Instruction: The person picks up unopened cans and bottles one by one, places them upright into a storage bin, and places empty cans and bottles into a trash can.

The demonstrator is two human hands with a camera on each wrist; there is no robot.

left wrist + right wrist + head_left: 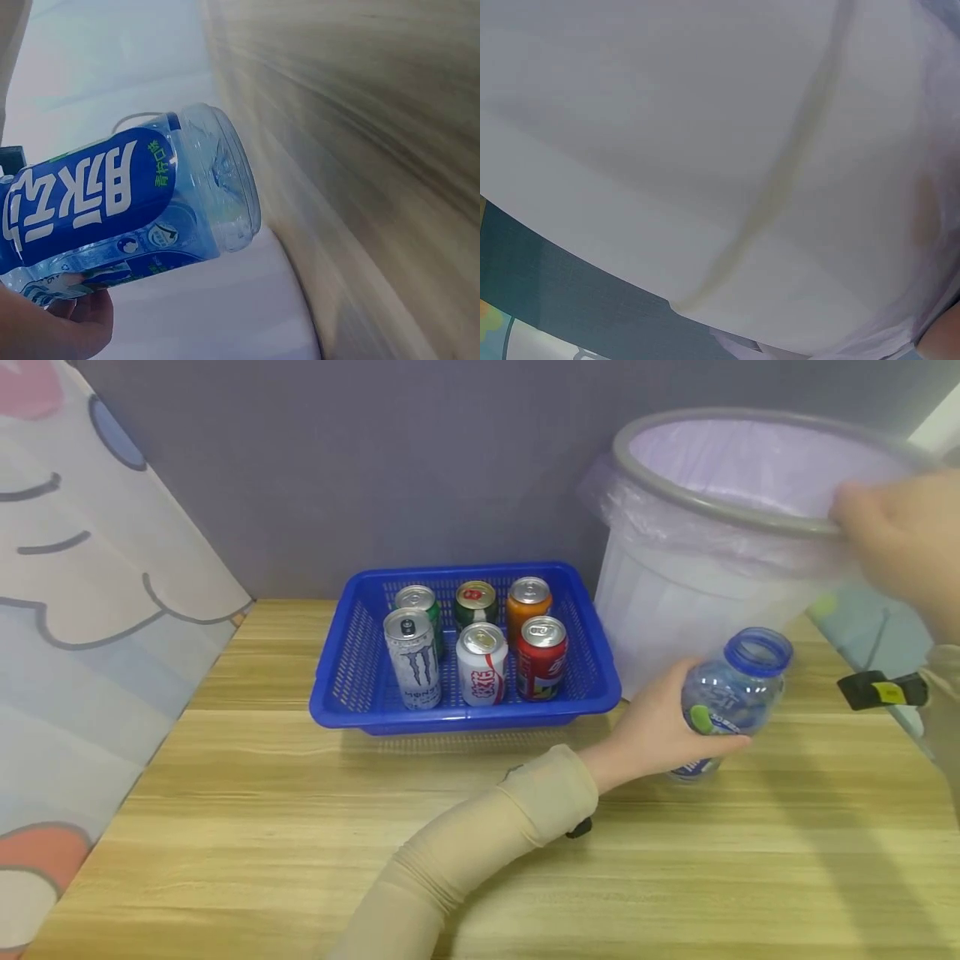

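A clear blue plastic drink bottle (pixel 738 697) with an uncapped mouth is in my left hand (pixel 648 727), whose thumb and fingers wrap around its body. It leans to the right, in front of the trash bin; its blue label with white characters and its clear base show in the left wrist view, the base close over the wooden table. My right hand (pixel 903 539) grips the grey rim of the white trash bin (pixel 652 602) on its right side. A thin lilac bag (pixel 675 522) lines the bin and folds over the rim. Bin wall (pixel 667 150) fills most of the right wrist view.
Left of the bin, a blue plastic basket (pixel 480 720) on the wooden table (pixel 300 860) holds several upright drink cans, among them a white Monster can (pixel 416 668) and a red can (pixel 542 664). A grey wall (pixel 375 460) stands behind, and a cartoon-printed sheet (pixel 97 677) hangs at left.
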